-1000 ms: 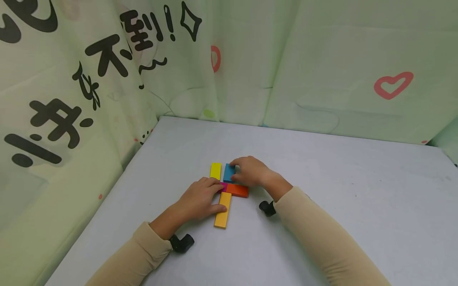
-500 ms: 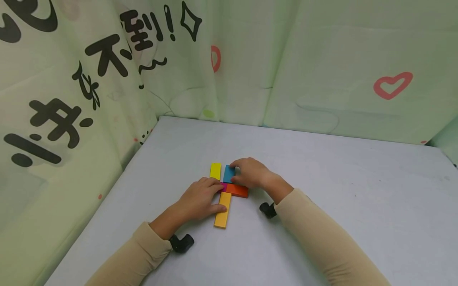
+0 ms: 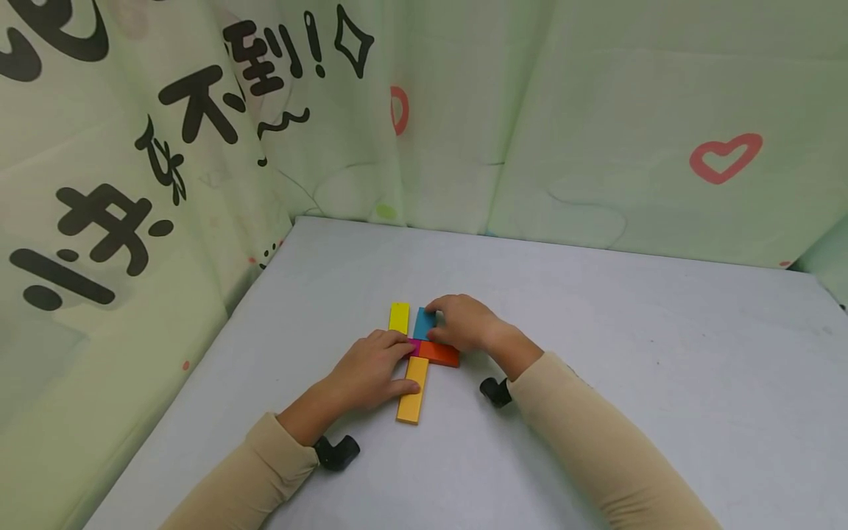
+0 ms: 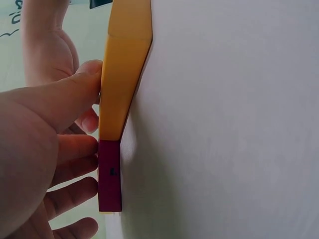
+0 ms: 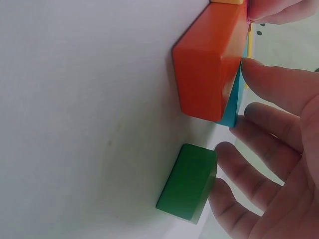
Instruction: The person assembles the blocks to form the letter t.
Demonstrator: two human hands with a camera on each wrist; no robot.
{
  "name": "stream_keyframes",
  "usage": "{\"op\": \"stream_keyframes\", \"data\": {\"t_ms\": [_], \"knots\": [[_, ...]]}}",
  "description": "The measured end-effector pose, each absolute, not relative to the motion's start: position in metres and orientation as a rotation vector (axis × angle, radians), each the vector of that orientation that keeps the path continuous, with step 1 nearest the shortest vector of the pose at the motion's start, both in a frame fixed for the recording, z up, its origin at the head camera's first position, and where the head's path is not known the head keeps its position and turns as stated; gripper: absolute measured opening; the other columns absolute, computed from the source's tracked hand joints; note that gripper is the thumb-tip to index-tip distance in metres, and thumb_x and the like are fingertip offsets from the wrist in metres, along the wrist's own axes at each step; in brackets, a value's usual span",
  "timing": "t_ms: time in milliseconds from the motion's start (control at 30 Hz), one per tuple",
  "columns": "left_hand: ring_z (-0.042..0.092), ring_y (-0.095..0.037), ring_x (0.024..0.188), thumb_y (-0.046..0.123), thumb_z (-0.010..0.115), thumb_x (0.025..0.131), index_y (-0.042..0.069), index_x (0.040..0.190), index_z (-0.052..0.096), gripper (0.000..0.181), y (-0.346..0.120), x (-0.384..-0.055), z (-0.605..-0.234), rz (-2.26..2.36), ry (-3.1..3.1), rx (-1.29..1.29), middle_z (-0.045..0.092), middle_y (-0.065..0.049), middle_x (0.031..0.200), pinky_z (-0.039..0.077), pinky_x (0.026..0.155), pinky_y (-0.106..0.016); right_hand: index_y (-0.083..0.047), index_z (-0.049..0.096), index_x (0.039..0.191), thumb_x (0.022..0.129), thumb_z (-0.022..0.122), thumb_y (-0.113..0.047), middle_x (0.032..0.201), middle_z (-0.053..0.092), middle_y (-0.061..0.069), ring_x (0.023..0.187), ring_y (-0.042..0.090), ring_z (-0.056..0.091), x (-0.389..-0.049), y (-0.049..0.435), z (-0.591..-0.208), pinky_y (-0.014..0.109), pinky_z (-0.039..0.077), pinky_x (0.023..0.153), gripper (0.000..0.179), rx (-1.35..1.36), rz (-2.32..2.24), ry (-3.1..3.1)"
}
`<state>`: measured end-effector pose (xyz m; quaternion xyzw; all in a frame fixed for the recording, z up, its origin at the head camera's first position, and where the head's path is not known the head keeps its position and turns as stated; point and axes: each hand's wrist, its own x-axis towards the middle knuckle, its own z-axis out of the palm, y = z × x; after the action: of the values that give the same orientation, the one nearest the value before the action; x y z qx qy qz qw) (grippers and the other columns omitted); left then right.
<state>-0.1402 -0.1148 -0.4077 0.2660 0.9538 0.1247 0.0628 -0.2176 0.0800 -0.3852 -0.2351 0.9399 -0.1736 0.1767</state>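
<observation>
Coloured wooden blocks lie flat together mid-table. My left hand (image 3: 367, 372) rests its fingertips on the magenta block (image 3: 415, 347), its thumb on the amber block (image 3: 412, 401); in the left wrist view those fingers are fairly straight. With thumb and fingertips, my right hand (image 3: 469, 322) pinches the blue block (image 3: 422, 322), which lies just beyond the red-orange block (image 3: 442, 355). A yellow block (image 3: 399, 316) lies left of the blue one, a narrow gap between. A green block (image 5: 189, 181) stands near the right hand's lower fingers in the right wrist view, hidden in the head view.
The white table (image 3: 629, 368) reaches back to a pale green curtain (image 3: 596, 147) with printed characters and hearts. A black wrist camera (image 3: 338, 452) is strapped at the left wrist, another black wrist camera (image 3: 495, 391) at the right.
The blue block and my right hand have shifted slightly toward me, closer to the red-orange block. My left hand stays in place.
</observation>
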Motion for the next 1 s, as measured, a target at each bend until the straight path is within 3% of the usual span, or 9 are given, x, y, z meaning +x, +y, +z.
{"op": "stream_keyframes", "data": {"t_ms": [1000], "knots": [[0.049,-0.027,0.125,0.047,0.075,0.088,0.006,0.137,0.060,0.066,-0.1145,-0.1388,-0.4058,0.366,2.877,0.807,0.056,-0.010,0.135,0.044,0.102,-0.043,-0.005,0.057,0.140,0.096,0.067,-0.025,0.142,0.056,0.014,0.127,0.033,0.051,-0.2168,0.0811,-0.3870,0.047,0.040,0.109,0.050,-0.671,-0.516,2.663]]}}
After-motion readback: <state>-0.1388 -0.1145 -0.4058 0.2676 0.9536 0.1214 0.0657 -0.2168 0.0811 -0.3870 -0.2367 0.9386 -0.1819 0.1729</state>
